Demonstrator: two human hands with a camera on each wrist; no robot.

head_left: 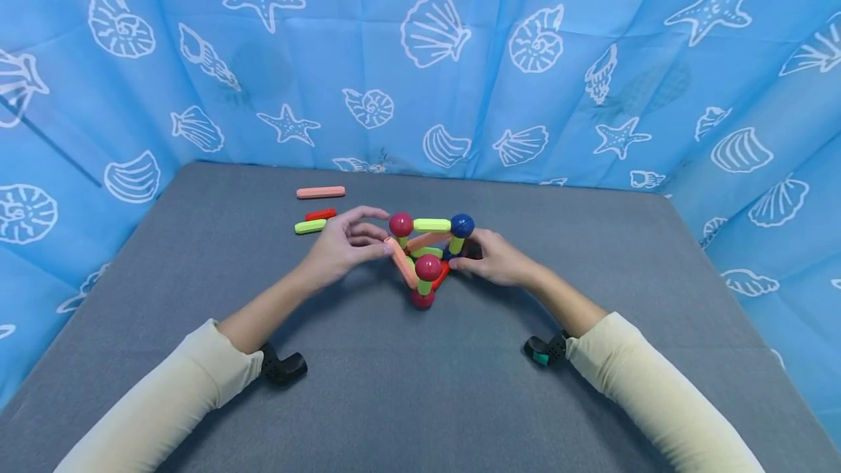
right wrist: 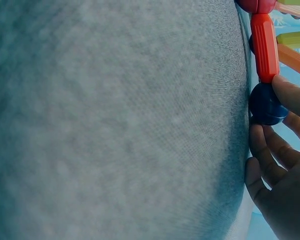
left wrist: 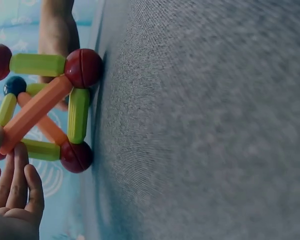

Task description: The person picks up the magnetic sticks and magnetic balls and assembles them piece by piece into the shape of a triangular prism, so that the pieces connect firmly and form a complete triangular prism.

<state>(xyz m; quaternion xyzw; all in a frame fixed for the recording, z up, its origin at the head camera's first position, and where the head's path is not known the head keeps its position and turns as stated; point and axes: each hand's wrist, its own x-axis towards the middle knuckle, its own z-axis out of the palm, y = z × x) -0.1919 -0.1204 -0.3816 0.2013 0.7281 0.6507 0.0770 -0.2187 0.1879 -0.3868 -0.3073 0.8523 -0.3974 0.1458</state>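
A frame of magnetic sticks and balls stands in the middle of the table. My left hand [head_left: 342,243] pinches the upper end of a slanted orange stick [left wrist: 35,112] between thumb and fingers; its lower end meets a dark red ball [left wrist: 83,68]. My right hand [head_left: 496,258] grips a low blue ball [right wrist: 266,104], which joins a red stick [right wrist: 265,47]. On top, a yellow-green stick [head_left: 431,225] links a red ball [head_left: 401,225] to a blue ball [head_left: 462,225]. Another red ball [head_left: 428,267] tops the front upright.
Left of the frame lie a loose orange stick [head_left: 320,193], a red stick [head_left: 320,214] and a yellow-green stick [head_left: 310,226]. The grey table [head_left: 420,400] ends at a blue shell-print curtain [head_left: 368,42]. Black wrist devices show below both forearms.
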